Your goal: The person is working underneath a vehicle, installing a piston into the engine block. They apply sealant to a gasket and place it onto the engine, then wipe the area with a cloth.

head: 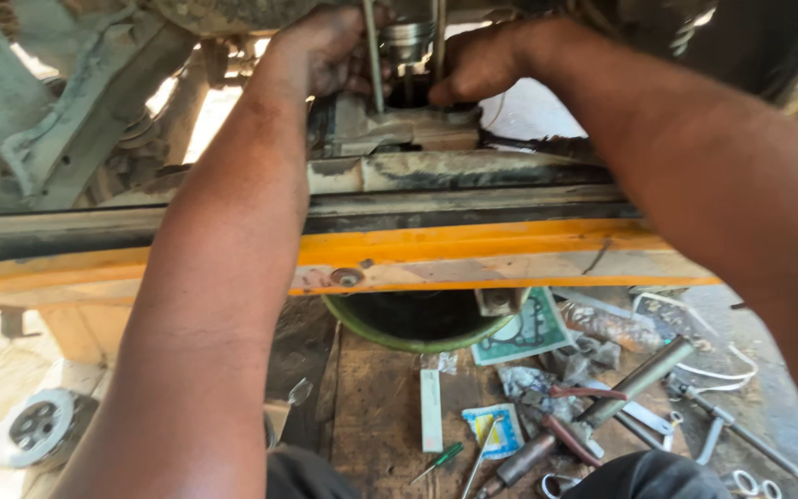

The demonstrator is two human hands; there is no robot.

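Piston [407, 42] sits exposed betw. two upright studs atop engine block [371, 129], far centre, cyl. not fitted; left hand [325, 51] & right hand [482, 63] curled around its base, exact grip hidden; tools [593, 407] lie near right.

Basin [415, 340] under beam [473, 249], tools [593, 416] right

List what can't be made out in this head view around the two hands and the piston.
- Piston: lower part hidden behind both hands and the studs.
- Left hand: fingertips hidden behind a stud, grip unclear.
- Right hand: fingers curl out of sight.
- Green bowl: far half covered by the yellow frame rail.
- Clutch plate: detail too small.
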